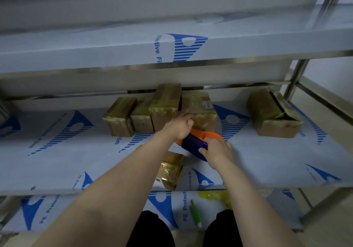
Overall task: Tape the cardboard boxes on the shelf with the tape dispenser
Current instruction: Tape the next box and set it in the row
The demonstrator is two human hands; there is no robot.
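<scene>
My right hand (216, 152) grips the tape dispenser (193, 141), likely light and rigid, at its rear; left hand (178, 127) curls at front, hold unclear.

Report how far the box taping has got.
Done: the back row's three left boxes look taped. In hand: the right hand grips the tape dispenser, the left hand at the row's rightmost box. Left: the far-right box, its top seam gaping.

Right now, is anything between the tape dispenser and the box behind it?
Nothing visible. The tape dispenser, held by the left hand and right hand, sits directly in front of the cardboard box.
</scene>
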